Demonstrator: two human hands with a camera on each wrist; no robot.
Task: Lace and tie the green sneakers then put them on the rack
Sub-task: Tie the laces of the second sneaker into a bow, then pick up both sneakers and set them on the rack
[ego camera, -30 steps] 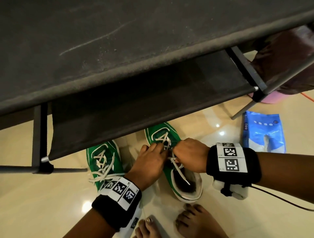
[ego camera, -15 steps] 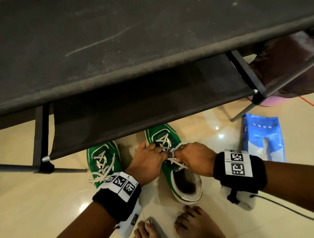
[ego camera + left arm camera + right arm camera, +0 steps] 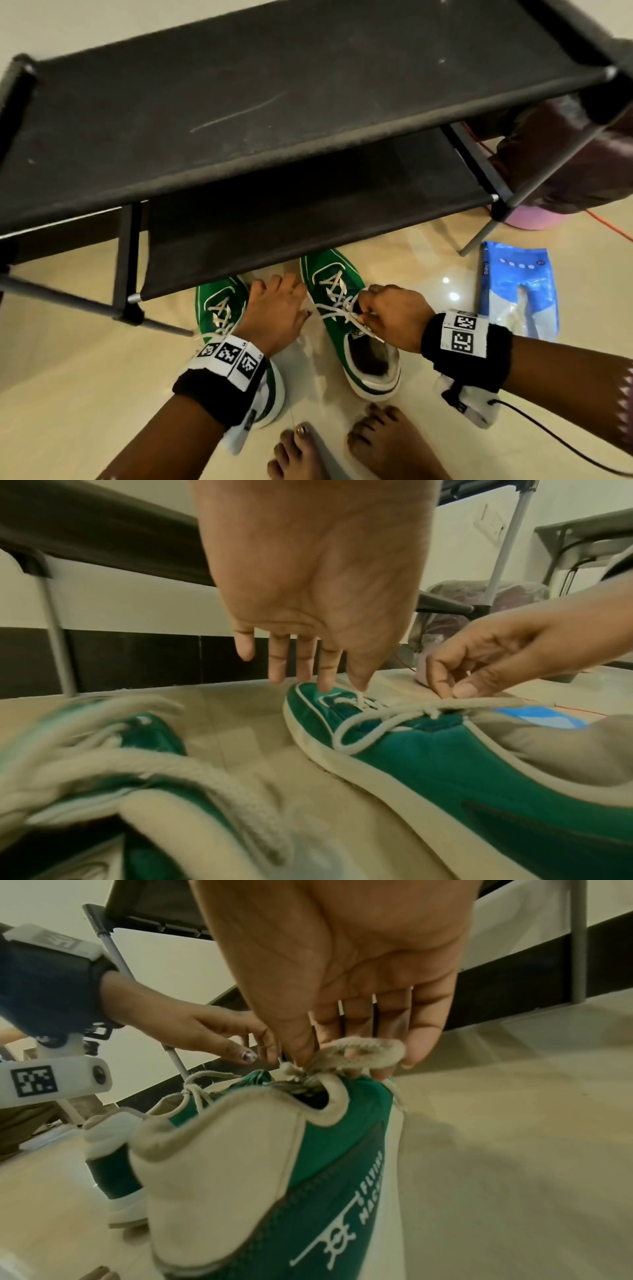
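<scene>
Below the lower shelf of the black shoe rack, on the tiled floor, we had both green sneakers standing side by side, toes toward the rack. Our right hand pinched a loop of the white lace at the top eyelets of the right sneaker, its fingers curled round it. Our left hand hung released between the shoes, fingers straight and holding nothing. We judged the right sneaker laced with its bow nearly drawn tight; the left sneaker looked laced too, its ends lying loose, though the wrist partly hid them. Neither shoe was on the rack yet. Half a second before, both hands had been together at the knot; now the left had let go and moved aside.
</scene>
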